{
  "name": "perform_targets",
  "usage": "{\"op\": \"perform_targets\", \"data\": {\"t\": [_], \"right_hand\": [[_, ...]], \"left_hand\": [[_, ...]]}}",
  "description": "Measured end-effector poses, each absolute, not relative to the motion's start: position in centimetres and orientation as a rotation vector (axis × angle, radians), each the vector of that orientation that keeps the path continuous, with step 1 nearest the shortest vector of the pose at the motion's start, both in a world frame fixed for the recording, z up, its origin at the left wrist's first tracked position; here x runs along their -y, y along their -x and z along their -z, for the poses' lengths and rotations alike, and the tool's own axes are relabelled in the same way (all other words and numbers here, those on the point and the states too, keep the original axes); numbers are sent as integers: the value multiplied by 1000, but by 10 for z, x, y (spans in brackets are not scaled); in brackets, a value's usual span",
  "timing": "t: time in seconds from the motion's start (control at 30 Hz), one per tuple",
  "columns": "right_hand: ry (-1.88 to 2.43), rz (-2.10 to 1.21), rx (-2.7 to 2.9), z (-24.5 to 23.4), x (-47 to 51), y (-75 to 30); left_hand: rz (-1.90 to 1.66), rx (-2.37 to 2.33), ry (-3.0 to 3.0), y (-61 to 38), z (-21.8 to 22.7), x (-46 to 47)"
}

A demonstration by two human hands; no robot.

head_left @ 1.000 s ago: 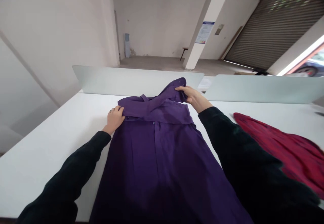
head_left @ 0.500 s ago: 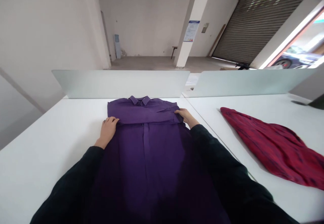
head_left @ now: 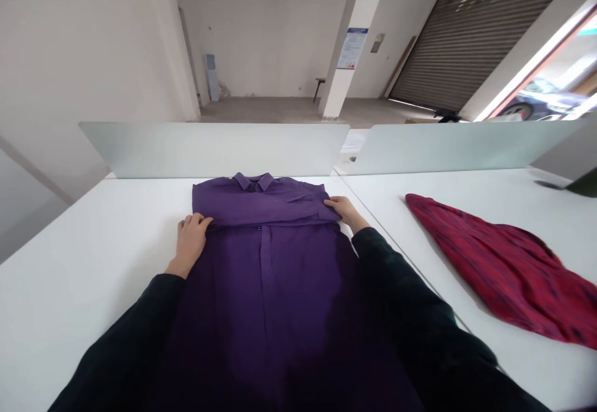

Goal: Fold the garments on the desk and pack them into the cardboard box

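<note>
Though folded across, the purple shirt (head_left: 261, 300) lies lengthwise, collar away.

A white table (head_left: 79, 256) runs under both grips and meets a second white table (head_left: 513, 182) at a straight seam just beyond the right grip (head_left: 342, 210). A long purple collared garment (head_left: 261, 294) lies flat on the first table, between the left grip (head_left: 192, 241) and the right grip, with its collar reaching ahead of them. Well to the right of the right grip, a crumpled red cloth with dark streaks (head_left: 504, 269) lies on the second table. Ahead of both grips, upright frosted-glass divider panels (head_left: 209, 149) line the far table edges, with a white sheet of paper (head_left: 354, 141) in the gap beyond the right grip.
</note>
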State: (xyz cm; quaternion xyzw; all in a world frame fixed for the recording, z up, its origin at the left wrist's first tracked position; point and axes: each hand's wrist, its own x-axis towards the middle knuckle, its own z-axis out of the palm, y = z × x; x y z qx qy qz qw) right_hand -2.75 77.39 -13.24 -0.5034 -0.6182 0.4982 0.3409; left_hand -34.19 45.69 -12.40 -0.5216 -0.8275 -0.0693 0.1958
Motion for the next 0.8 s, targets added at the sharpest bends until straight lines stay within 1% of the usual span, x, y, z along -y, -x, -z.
{"op": "perform_targets", "data": {"t": [0.13, 0.37, 0.53, 0.67, 0.8], "right_hand": [[1356, -1114, 1681, 146, -777, 28], [1382, -875, 1782, 150, -778, 29], [1386, -789, 1821, 151, -775, 29], [1394, -747, 1833, 152, -776, 29], [1407, -809, 1843, 150, -780, 27]], "left_hand": [[189, 2352, 1447, 343, 124, -457], [202, 2381, 1439, 344, 125, -457], [209, 2369, 1449, 348, 127, -458], [279, 2338, 1451, 351, 131, -456], [268, 2365, 1456, 362, 132, -450]]}}
